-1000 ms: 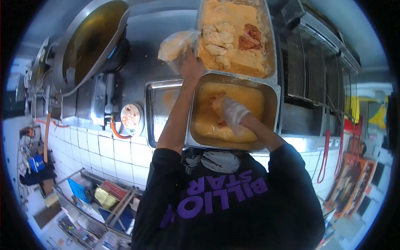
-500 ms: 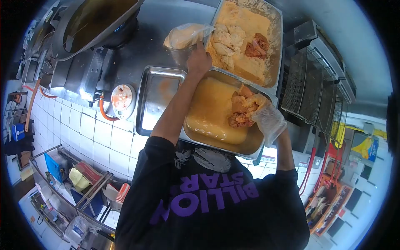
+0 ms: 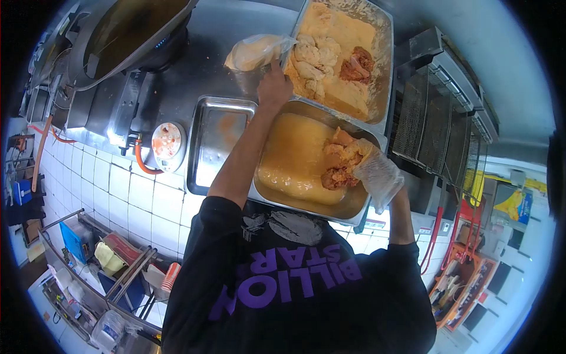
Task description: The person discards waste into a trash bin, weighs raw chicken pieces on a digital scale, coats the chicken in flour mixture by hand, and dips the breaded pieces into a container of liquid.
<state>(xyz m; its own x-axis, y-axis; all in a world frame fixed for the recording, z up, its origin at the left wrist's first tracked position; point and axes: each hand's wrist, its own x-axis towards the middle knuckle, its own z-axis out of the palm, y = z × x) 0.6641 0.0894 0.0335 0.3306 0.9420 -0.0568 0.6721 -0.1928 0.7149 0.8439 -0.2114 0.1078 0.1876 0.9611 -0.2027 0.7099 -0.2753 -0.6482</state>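
My left hand (image 3: 275, 88), bare, has its fingers closed at the edge of a clear plastic bag (image 3: 254, 53) with pale orange contents. My right hand (image 3: 380, 174) wears a loose clear plastic glove and grips coated reddish-orange meat (image 3: 342, 162) over the right side of a deep metal pan (image 3: 364, 213). Yellow-orange batter (image 3: 292, 156) fills much of that pan. Beyond it, a larger tray (image 3: 386, 65) holds orange flour, several pale coated pieces (image 3: 315, 56) and a reddish meat piece (image 3: 358, 64).
A shallow metal tray (image 3: 203, 106) lies beneath my left forearm. Left of it is a round white scale (image 3: 168, 141) with smears on top. A large wok of dark oil (image 3: 127, 35) stands at upper left. Wire racks (image 3: 421, 118) are at right.
My right hand came up from the batter and moved right, with the meat now visible in it. My left hand stays by the bag. The camera view has tilted.
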